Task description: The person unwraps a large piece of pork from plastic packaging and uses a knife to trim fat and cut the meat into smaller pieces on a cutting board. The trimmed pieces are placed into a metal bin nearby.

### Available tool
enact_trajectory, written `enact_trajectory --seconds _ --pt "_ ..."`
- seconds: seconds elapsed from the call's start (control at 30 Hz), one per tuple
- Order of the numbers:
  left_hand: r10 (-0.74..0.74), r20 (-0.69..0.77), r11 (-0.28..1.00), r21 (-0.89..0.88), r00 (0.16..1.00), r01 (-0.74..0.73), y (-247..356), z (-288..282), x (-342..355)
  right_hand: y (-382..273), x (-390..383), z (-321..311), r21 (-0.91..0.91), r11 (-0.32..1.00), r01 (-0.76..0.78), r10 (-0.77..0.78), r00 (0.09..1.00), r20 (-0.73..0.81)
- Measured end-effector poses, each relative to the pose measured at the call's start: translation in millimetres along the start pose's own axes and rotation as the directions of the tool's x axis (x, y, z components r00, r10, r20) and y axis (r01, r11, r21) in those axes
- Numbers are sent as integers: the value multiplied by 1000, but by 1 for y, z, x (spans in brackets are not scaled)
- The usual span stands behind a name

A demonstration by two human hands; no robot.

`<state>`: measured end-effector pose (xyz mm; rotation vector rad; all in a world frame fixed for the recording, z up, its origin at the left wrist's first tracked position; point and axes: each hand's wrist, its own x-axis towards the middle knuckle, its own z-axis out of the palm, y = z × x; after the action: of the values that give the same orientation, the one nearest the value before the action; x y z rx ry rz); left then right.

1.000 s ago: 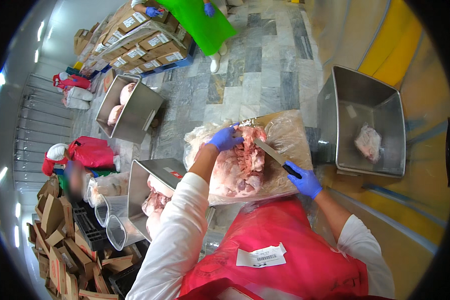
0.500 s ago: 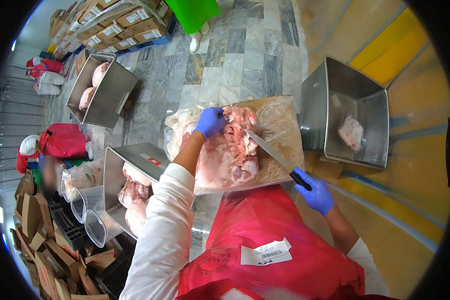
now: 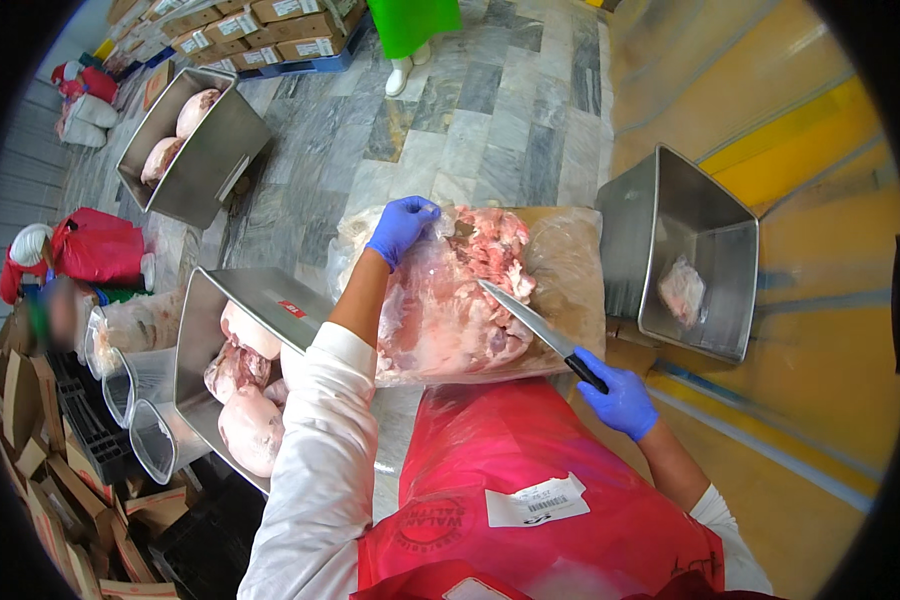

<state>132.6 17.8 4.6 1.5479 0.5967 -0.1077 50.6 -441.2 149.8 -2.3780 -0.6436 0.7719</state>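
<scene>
A large slab of raw pink meat (image 3: 440, 318) lies on a cardboard sheet covered with clear plastic (image 3: 570, 265) in front of me. Its upper right part is ragged and deeper red. My left hand (image 3: 400, 232), in a blue glove, is closed on the thin clear plastic film (image 3: 432, 232) at the meat's far left edge. The film spreads over the left part of the slab. In my right hand (image 3: 618, 400), also blue-gloved, is a black-handled knife (image 3: 535, 322). Its blade points up and left, with the tip over the meat's right side.
To the right stands a deep steel bin (image 3: 715, 310) with a small plastic-wrapped piece (image 3: 682, 292). At left, another steel bin (image 3: 195, 370) holds several meat pieces; a farther bin (image 3: 225, 160) holds two. Co-workers in red (image 3: 98, 248) and a green apron (image 3: 415, 22) are nearby. Flattened cartons (image 3: 55, 510) lie lower left.
My left hand has moved a little left and away from the ragged meat, drawing up plastic film. The knife has shifted slightly left and down. The whole view has tilted slightly.
</scene>
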Motion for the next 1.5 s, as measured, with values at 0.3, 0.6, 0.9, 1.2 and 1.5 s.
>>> enact_trajectory --seconds 0.3,0.6,0.9,1.2,1.5 --pt "319 -505 842 540 802 5 -125 -131 -37 2 -26 3 75 996 -54 66 984 -166" --pt "4 -252 913 396 968 100 -76 -60 -5 11 -76 12 -11 963 -270 259 935 -242" --pt "113 -521 886 438 846 151 -173 -74 0 80 12 66 152 977 -151 202 890 -410" --pt "115 -607 935 -200 786 -291 29 -105 -160 134 126 98 -146 957 -249 224 960 -170" --pt "433 -293 897 46 852 -440 116 6 -183 -19 175 -15 19 797 603 -532 718 -449"
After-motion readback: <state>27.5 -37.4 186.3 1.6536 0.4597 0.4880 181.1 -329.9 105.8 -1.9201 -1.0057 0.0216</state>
